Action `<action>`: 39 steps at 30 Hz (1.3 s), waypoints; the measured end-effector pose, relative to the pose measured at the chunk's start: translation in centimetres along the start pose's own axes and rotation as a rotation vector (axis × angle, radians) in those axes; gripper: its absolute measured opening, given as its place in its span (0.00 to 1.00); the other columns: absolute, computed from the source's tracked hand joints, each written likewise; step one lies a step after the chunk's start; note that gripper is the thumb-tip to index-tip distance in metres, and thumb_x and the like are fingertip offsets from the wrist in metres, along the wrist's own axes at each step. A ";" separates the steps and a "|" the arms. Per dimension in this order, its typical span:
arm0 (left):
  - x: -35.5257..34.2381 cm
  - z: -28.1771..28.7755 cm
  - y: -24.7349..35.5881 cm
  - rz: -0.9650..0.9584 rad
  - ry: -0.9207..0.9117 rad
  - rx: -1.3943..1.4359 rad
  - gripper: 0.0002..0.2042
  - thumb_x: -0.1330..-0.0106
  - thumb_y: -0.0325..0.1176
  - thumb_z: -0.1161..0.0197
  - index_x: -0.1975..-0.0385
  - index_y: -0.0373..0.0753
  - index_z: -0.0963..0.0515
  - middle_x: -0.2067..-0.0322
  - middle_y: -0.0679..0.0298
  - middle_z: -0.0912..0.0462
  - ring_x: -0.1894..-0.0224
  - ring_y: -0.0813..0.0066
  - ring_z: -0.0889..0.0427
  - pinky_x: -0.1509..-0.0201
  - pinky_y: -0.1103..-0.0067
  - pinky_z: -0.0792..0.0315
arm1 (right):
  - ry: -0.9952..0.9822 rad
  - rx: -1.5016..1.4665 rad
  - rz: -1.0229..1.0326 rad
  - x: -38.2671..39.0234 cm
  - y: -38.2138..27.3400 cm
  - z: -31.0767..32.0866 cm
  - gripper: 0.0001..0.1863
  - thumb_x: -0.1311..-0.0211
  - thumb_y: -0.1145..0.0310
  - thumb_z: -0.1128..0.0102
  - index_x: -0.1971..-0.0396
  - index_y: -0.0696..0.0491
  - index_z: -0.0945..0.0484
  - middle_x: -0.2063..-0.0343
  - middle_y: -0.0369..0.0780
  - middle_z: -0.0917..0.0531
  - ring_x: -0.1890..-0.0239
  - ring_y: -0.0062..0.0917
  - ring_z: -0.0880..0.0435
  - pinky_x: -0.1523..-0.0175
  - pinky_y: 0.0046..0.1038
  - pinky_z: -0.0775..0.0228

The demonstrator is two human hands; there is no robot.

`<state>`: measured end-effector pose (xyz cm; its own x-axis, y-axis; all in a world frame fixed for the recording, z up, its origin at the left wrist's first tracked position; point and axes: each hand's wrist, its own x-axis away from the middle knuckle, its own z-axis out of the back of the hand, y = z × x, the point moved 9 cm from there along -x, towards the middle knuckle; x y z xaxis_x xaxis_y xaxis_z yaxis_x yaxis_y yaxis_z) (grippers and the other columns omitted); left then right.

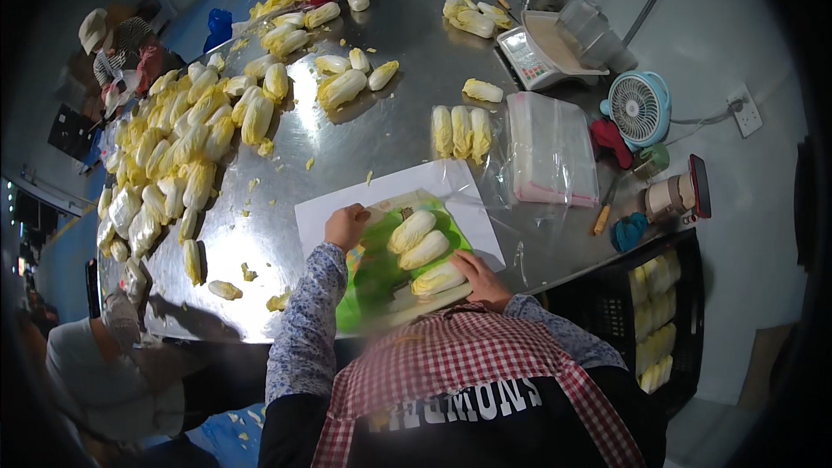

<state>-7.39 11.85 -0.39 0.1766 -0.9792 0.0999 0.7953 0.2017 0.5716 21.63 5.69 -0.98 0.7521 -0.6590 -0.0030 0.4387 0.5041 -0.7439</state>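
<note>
Three small napa cabbages [424, 250] lie side by side on a green printed plastic bag [368, 282] in front of me. The bag rests over a white sheet [482, 224] on the metal table. My left hand [347, 227] is closed at the bag's upper left edge, its fingertips pinched on the plastic. My right hand [483, 282] grips the root end of the nearest cabbage [439, 278], thumb and fingers against it. Part of the bag's near edge is hidden by my checked apron [468, 329].
A big heap of napa cabbages [186, 134] covers the table's left. Four-packed clear bags aside, a stack of clear bags [550, 147], a scale [533, 56], a fan [640, 108] and a knife [604, 212] stand right. A black crate [685, 321] holds cabbages. Co-workers [130, 52] stand left.
</note>
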 end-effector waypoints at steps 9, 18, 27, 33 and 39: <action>4.0 2.3 7.8 -0.443 0.291 0.133 0.21 0.45 0.32 0.37 0.50 0.40 0.29 0.52 0.53 0.28 0.51 0.51 0.30 0.46 0.61 0.37 | 0.053 -0.033 0.027 -5.2 -1.0 0.3 0.43 0.58 0.84 0.44 0.36 0.53 0.46 0.44 0.50 0.34 0.42 0.43 0.36 0.38 0.37 0.43; 0.1 -3.0 3.7 -0.122 -0.019 -0.129 0.45 0.56 0.58 0.31 0.42 0.34 0.38 0.48 0.39 0.32 0.49 0.45 0.27 0.47 0.60 0.33 | -0.036 -0.750 -0.695 -2.3 2.3 -1.5 0.39 0.44 0.67 0.38 0.39 0.59 0.51 0.57 0.47 0.27 0.70 0.25 0.20 0.68 0.24 0.23; 0.8 -4.5 3.9 -0.150 -0.304 0.261 0.26 0.46 0.46 0.34 0.55 0.31 0.30 0.61 0.47 0.22 0.55 0.54 0.22 0.51 0.69 0.30 | 0.159 -1.026 -0.698 -4.4 1.2 -4.3 0.45 0.44 0.63 0.35 0.36 0.58 0.57 0.56 0.48 0.26 0.66 0.26 0.19 0.67 0.26 0.20; 2.8 -5.2 2.8 -0.065 -0.034 0.286 0.21 0.45 0.40 0.37 0.57 0.30 0.31 0.62 0.42 0.24 0.57 0.47 0.24 0.54 0.65 0.30 | 0.187 -0.929 -0.654 -5.1 1.8 -4.8 0.43 0.45 0.63 0.35 0.37 0.57 0.55 0.56 0.46 0.26 0.66 0.25 0.19 0.69 0.25 0.21; 2.6 -4.8 3.9 0.019 -0.033 -0.016 0.24 0.43 0.43 0.39 0.55 0.31 0.34 0.61 0.43 0.25 0.55 0.45 0.26 0.53 0.60 0.31 | 0.220 -0.750 -0.568 -5.3 1.3 -3.3 0.41 0.48 0.63 0.33 0.39 0.55 0.49 0.54 0.46 0.27 0.66 0.25 0.19 0.74 0.24 0.22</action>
<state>-1.03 10.21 -1.84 0.1728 -0.9754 0.1372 0.8015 0.2202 0.5560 16.57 7.99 -4.08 0.3824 -0.8226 0.4208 0.2232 -0.3598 -0.9060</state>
